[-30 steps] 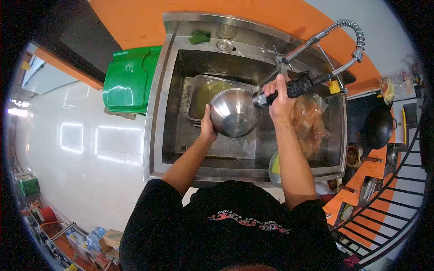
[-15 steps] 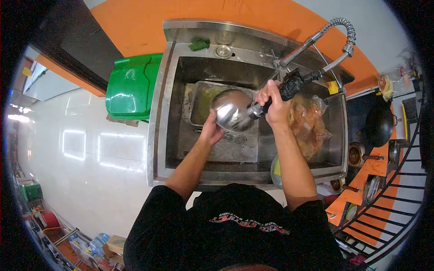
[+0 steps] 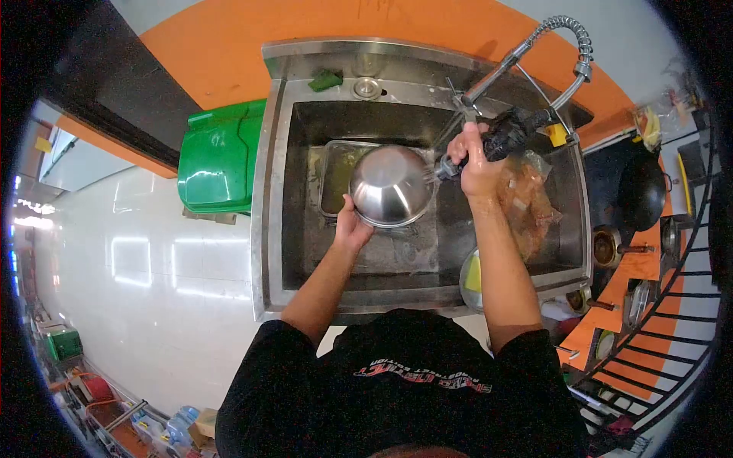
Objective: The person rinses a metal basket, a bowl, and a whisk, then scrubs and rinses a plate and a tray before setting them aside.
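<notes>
1. The steel sink (image 3: 351, 296), the broadest thing around the hands, has a left and a right basin and stands against an orange wall (image 3: 321, 23).
2. The green bin (image 3: 217, 160) stands just beside the sink's left side, its lid closed.
3. The spring hose (image 3: 561, 23) arches above the sink's far right corner and runs down to the sprayer.
4. The shallow rectangular tray (image 3: 334, 179) lies in the left basin, holding something yellowish-green; the bowl covers part of it from view.
5. The metal bowl (image 3: 389, 187) is held up over the left basin, its outer side and round base facing the camera.
6. The clear plastic bag (image 3: 531, 202), with orange-brown contents, lies in the right basin, partly behind the right forearm.
7. The sprayer (image 3: 500, 140), black-wrapped at the handle, points left at the bowl's right side, with water at its nozzle.
8. The right hand (image 3: 477, 160) is closed around the sprayer's handle.
9. The left hand (image 3: 353, 229) grips the bowl at its near left rim, thumb on the outer side.
10. The round metal strainer (image 3: 367, 88) sits on the sink's back ledge.
11. The green scouring pad (image 3: 326, 80) lies just left of the strainer.
</notes>
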The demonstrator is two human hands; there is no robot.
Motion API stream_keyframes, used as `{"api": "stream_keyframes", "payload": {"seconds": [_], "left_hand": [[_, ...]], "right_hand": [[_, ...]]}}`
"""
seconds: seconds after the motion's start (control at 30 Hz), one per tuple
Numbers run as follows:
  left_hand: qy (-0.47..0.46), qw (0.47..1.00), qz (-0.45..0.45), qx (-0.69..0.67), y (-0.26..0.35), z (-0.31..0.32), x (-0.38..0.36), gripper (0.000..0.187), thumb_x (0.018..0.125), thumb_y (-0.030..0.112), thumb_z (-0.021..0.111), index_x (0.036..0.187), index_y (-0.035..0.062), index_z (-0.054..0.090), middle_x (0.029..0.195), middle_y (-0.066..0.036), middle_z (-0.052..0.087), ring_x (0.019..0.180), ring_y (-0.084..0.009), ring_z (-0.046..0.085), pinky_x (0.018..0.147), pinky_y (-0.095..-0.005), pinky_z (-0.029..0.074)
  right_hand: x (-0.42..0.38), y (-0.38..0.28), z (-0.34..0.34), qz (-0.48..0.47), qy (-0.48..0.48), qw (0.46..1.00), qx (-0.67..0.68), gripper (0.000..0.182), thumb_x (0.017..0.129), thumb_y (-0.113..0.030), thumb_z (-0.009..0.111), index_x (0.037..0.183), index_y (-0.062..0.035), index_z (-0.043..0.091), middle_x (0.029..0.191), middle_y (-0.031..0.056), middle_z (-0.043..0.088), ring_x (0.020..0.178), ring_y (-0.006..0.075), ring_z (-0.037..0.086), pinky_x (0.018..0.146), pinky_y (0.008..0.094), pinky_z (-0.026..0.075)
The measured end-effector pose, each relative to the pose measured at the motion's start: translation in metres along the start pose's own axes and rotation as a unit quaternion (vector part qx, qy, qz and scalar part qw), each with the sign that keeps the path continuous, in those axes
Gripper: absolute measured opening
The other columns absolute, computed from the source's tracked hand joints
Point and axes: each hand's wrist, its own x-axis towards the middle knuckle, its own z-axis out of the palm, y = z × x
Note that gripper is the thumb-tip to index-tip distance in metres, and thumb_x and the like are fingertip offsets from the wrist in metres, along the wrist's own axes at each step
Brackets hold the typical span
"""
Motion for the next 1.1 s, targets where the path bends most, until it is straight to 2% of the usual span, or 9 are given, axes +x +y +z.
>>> {"api": "stream_keyframes", "payload": {"seconds": [0.33, 0.47, 0.5, 0.53, 0.57, 0.67, 0.83, 0.97, 1.1], "left_hand": [[-0.016, 0.999, 0.044, -0.027, 0.018, -0.014, 0.015, 0.06, 0.1, 0.05, 0.03, 0.135, 0.0029, 0.043, 0.141, -0.016, 0.045, 0.131, -0.0308, 0.042, 0.111, -0.0484, 0.032], [-0.096, 0.959, 0.096, 0.248, 0.019, -0.009, 0.02, 0.062, 0.098, 0.053, 0.04, 0.137, 0.0056, 0.041, 0.136, -0.015, 0.048, 0.125, -0.0281, 0.046, 0.101, -0.0485, 0.041], [-0.006, 0.896, 0.121, 0.426, 0.02, -0.02, 0.03, 0.049, 0.096, 0.04, 0.051, 0.132, 0.0051, 0.048, 0.131, -0.013, 0.052, 0.121, -0.0247, 0.048, 0.099, -0.0442, 0.041], [-0.263, 0.771, 0.225, 0.534, 0.025, 0.027, 0.003, 0.042, 0.086, 0.025, 0.062, 0.122, 0.0049, 0.056, 0.122, -0.01, 0.058, 0.114, -0.0218, 0.053, 0.095, -0.0411, 0.043], [-0.261, 0.728, 0.212, 0.598, 0.013, 0.017, 0.021, 0.039, 0.076, 0.018, 0.064, 0.113, 0.0034, 0.06, 0.109, -0.011, 0.062, 0.106, -0.022, 0.057, 0.09, -0.0391, 0.046], [-0.193, 0.531, 0.24, 0.79, -0.02, 0.016, 0.045, 0.039, 0.079, 0.025, 0.061, 0.112, 0.0047, 0.058, 0.107, -0.018, 0.064, 0.094, -0.0372, 0.062, 0.081, -0.045, 0.049], [-0.087, 0.299, 0.247, 0.918, -0.033, 0.038, 0.005, 0.024, 0.08, 0.019, 0.061, 0.103, 0.0192, 0.069, 0.095, -0.014, 0.066, 0.093, -0.0329, 0.065, 0.078, -0.0452, 0.053], [-0.101, 0.266, 0.226, 0.932, -0.014, 0.055, -0.03, 0.021, 0.08, 0.018, 0.061, 0.099, 0.0154, 0.07, 0.09, -0.014, 0.067, 0.09, -0.0336, 0.066, 0.074, -0.0448, 0.053], [-0.015, 0.568, 0.38, 0.73, 0.01, 0.026, -0.014, 0.026, 0.089, 0.029, 0.059, 0.093, 0.0047, 0.068, 0.076, -0.012, 0.066, 0.074, -0.0264, 0.064, 0.067, -0.0413, 0.05]], "right_hand": [[-0.008, 0.002, 0.009, 0.028, 0.011, 0.999, 0.038, 0.023, 0.093, -0.015, 0.061, 0.078, -0.0071, 0.047, 0.057, -0.0004, 0.047, 0.048, 0.01, 0.044, 0.046, 0.0273, 0.036], [-0.018, 0.011, -0.001, 0.181, -0.088, 0.975, 0.093, 0.041, 0.097, -0.036, 0.051, 0.064, -0.0161, 0.038, 0.059, -0.0065, 0.033, 0.052, 0.0081, 0.027, 0.048, 0.0253, 0.023], [-0.023, 0.012, 0.001, 0.164, -0.101, 0.979, 0.069, 0.041, 0.097, -0.034, 0.051, 0.064, -0.0169, 0.033, 0.059, -0.0067, 0.03, 0.052, 0.007, 0.027, 0.049, 0.0258, 0.023], [-0.023, 0.01, 0.008, 0.181, -0.114, 0.971, 0.11, 0.039, 0.096, -0.032, 0.052, 0.065, -0.017, 0.035, 0.058, -0.0059, 0.032, 0.052, 0.007, 0.03, 0.05, 0.0247, 0.025], [-0.024, 0.009, 0.017, 0.174, -0.139, 0.96, 0.17, 0.038, 0.096, -0.032, 0.052, 0.065, -0.017, 0.035, 0.057, -0.0052, 0.031, 0.051, 0.0082, 0.031, 0.05, 0.0252, 0.027], [-0.033, -0.006, 0.051, 0.195, -0.069, 0.971, 0.118, 0.034, 0.097, -0.03, 0.051, 0.07, -0.0153, 0.037, 0.059, -0.003, 0.032, 0.05, 0.0102, 0.031, 0.056, 0.0274, 0.033], [-0.031, 0.0, 0.049, 0.205, -0.108, 0.965, 0.125, 0.033, 0.097, -0.027, 0.051, 0.069, -0.0147, 0.038, 0.059, -0.0028, 0.033, 0.052, 0.0099, 0.035, 0.058, 0.0283, 0.035], [-0.026, 0.003, 0.042, 0.175, -0.064, 0.977, 0.099, 0.035, 0.097, -0.033, 0.049, 0.07, -0.0142, 0.037, 0.062, -0.0024, 0.031, 0.055, 0.0109, 0.034, 0.063, 0.0288, 0.035], [-0.025, 0.005, 0.03, 0.148, -0.06, 0.981, 0.109, 0.036, 0.098, -0.034, 0.048, 0.07, -0.0141, 0.038, 0.063, -0.0026, 0.032, 0.056, 0.0104, 0.034, 0.064, 0.0297, 0.036]]}}
